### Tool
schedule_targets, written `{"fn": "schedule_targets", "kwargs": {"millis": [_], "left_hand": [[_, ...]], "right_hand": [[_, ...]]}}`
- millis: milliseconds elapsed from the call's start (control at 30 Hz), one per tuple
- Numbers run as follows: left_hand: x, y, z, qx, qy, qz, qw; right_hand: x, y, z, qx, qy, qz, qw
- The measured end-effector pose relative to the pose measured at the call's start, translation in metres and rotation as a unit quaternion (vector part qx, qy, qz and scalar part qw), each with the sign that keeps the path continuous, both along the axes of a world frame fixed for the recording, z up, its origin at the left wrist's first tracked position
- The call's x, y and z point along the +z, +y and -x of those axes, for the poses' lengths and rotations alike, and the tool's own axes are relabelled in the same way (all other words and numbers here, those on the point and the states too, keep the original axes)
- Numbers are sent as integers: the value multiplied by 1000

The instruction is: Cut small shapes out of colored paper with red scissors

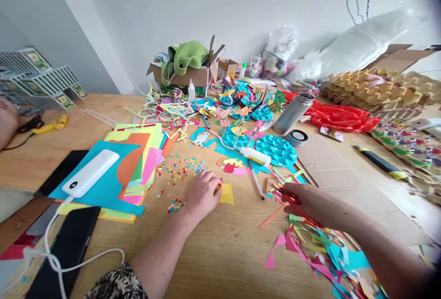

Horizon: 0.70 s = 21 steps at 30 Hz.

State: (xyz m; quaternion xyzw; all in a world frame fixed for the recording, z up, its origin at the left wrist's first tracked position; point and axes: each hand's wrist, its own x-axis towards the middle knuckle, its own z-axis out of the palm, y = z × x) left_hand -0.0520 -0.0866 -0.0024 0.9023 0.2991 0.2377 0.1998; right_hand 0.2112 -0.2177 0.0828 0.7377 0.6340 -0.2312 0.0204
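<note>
My left hand (204, 194) rests on the wooden table with its fingers curled together. A speck of red shows at its fingertips; what they pinch is mostly hidden. Right beside them is a small piece of yellow paper (227, 194) with faint lines. Red-handled scissors (299, 206) are gripped in my right hand (303, 195), the blades pointing left over paper scraps. Tiny confetti pieces (176, 205) are scattered left of my left hand. A pen (255, 180) and a white glue bottle (255, 156) lie between and beyond the hands, near blue scalloped paper discs (276, 150).
At left, a white power bank (91, 172) sits on stacked coloured paper (139, 152), with a black phone (65, 255) nearer. Paper offcuts (324, 257) heap under my right forearm. A metal flask (292, 114), cardboard (344, 175) and a utility knife (381, 162) are at right. Another person's arm (24, 221) reaches in.
</note>
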Motion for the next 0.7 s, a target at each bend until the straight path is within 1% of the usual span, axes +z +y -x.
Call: {"fn": "schedule_targets", "kwargs": {"millis": [67, 133, 200, 267, 333, 367, 400, 467, 533, 600, 700], "left_hand": [[-1, 1, 0, 3, -9, -5, 1000], [-2, 2, 0, 7, -29, -6, 1000], [-1, 4, 1, 14, -70, -3, 997], [2, 4, 1, 28, -130, 14, 991], [6, 5, 1, 38, -193, 58, 979], [8, 5, 0, 36, -220, 93, 970], [10, 5, 0, 34, -243, 131, 961], [13, 5, 0, 29, -272, 200, 941], [15, 5, -1, 26, -280, 248, 927], [16, 4, -1, 17, -275, 281, 919], [16, 2, -1, 5, -261, 332, 907]], "right_hand": [[-1, 6, 9, 0, 45, -24, 999], [-2, 19, 23, -9, 79, -43, 996], [-6, 36, 39, -41, 116, -72, 990], [-13, 53, 54, -63, 177, -116, 975], [-19, 67, 67, -56, 232, -146, 960], [-20, 73, 73, -55, 256, -153, 953], [-21, 77, 78, -54, 278, -153, 947], [-19, 83, 86, -48, 296, -135, 944], [-15, 86, 91, -41, 299, -131, 944], [-12, 85, 93, -36, 300, -136, 943], [-9, 76, 85, -33, 295, -131, 946]]}}
